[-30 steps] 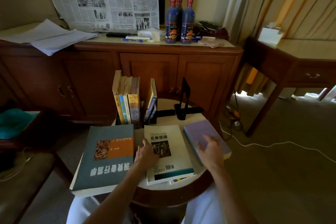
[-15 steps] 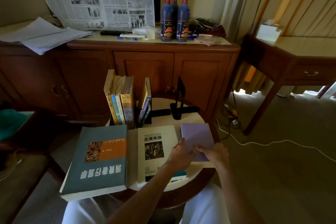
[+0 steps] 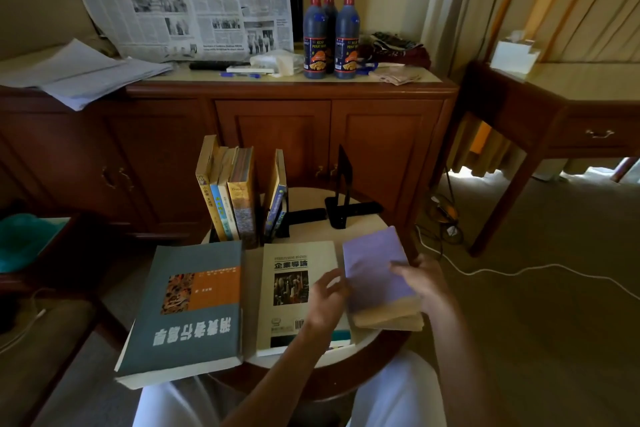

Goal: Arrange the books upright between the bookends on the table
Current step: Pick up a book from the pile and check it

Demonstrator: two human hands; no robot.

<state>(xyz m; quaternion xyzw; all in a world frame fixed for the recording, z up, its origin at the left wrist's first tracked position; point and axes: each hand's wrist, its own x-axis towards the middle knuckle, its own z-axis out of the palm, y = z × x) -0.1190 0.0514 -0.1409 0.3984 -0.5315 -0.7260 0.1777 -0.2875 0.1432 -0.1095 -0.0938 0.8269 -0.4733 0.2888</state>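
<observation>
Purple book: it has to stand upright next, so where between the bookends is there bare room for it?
Free: the gap between the leaning blue book and the right bookend. Crowded: the upright books at left, and the table's front, covered by flat books. Both hands hold the purple book.

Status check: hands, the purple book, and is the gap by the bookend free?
Both hands, left and right, on purple book, lifted at front of table. Gap beside black bookend open. Grey book and cream book lying flat.

A home room: wooden sideboard [image 3: 277, 135], curtains [image 3: 554, 0], carpet [image 3: 536, 305].
</observation>
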